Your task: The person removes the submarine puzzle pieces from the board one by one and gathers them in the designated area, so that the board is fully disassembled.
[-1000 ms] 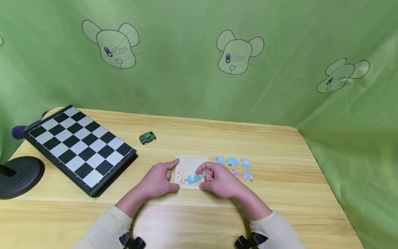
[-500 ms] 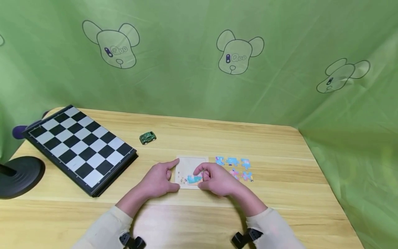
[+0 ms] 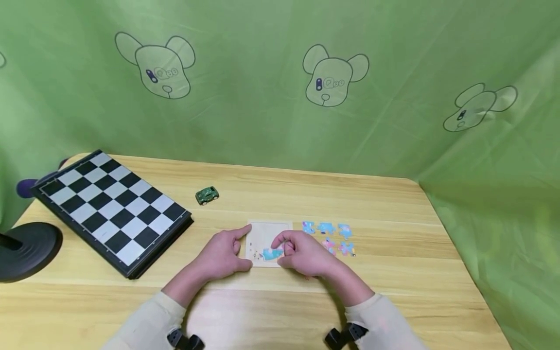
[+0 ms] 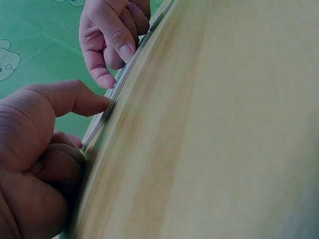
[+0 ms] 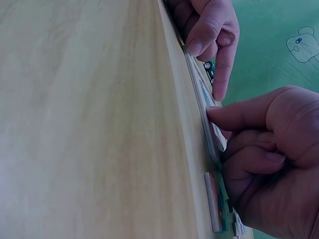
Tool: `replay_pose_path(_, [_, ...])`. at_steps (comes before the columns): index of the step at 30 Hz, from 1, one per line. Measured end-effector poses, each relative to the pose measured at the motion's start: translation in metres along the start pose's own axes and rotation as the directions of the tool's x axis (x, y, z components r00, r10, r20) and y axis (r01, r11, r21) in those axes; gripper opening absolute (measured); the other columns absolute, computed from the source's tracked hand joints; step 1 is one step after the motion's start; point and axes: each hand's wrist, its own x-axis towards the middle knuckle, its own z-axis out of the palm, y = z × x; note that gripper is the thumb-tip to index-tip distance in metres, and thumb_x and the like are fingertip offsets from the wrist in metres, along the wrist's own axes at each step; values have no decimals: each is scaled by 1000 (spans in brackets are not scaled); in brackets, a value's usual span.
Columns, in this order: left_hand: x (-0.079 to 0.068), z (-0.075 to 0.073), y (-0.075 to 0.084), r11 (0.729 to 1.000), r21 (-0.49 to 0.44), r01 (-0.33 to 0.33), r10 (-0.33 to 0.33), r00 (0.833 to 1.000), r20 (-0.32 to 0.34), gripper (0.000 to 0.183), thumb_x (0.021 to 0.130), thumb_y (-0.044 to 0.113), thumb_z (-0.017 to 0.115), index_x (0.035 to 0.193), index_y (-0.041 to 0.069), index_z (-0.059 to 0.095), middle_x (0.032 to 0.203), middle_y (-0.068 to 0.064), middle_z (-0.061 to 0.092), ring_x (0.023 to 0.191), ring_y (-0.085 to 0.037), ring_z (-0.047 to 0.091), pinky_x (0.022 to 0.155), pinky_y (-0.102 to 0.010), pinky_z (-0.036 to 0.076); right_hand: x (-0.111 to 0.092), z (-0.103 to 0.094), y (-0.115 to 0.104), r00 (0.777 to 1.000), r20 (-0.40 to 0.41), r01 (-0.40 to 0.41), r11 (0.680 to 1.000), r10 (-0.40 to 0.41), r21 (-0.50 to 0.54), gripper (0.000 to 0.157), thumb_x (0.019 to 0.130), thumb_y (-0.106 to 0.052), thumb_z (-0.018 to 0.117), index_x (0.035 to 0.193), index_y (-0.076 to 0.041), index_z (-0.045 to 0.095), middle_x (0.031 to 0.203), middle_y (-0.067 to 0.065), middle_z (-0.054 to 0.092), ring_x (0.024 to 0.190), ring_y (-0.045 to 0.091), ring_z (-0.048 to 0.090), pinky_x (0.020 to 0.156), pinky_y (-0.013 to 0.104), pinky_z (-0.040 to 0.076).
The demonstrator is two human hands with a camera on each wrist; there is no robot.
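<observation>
A small pale puzzle board (image 3: 264,233) lies flat on the table, with a teal puzzle piece (image 3: 270,254) in its lower part. My left hand (image 3: 220,253) holds the board's left edge, index finger toward the far corner and thumb at the near one; its other fingers are curled. Over the lower right part is my right hand (image 3: 308,253). Its bent index finger and thumb come down on the board around a puzzle piece mostly hidden under them. In the right wrist view the right thumb (image 5: 229,114) touches the board's near edge.
Several blue and pink puzzle pieces (image 3: 325,228) lie right of the board. One loose piece (image 5: 213,201) sits beside the right hand. A green toy car (image 3: 207,195) stands behind, a chessboard (image 3: 113,204) at left, and a black round base (image 3: 32,250) at far left.
My right hand has shifted slightly left over the board, uncovering more of a pink piece and a bit of a loose piece below it. My left hand keeps its place.
</observation>
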Motion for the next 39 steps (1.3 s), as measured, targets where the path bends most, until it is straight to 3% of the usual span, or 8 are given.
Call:
replay_pose_path(18, [-2,4,-1,1000,-18,1,-1,1000,10,92,69,10,84,150,1,42,51,6,35,43,-9,31,45,-26,33,-5,2,1,1000,-12,-5,1000,5,-15,22,87,3,71,106,-6,64,62,-2,40,44,12,37,54,27,42])
replay_pose_path(32, [-2,2,-1,1000,-11,-18,18,1000,-4,91,68,7,83,149,0,44,51,6,34,44,-10,30,44,-26,31,-3,1,1,999,-16,49,996,-50,-74,24,86,1,72,104,-11,61,62,-4,42,54,12,40,69,35,43])
replay_pose_path(39, [-2,2,0,1000,-4,-17,17,1000,-6,90,68,8,83,149,0,44,51,6,33,44,-9,29,45,-26,31,-5,1,-2,998,-15,61,997,-61,-48,25,86,2,72,107,-11,66,61,-3,37,54,12,35,75,36,43])
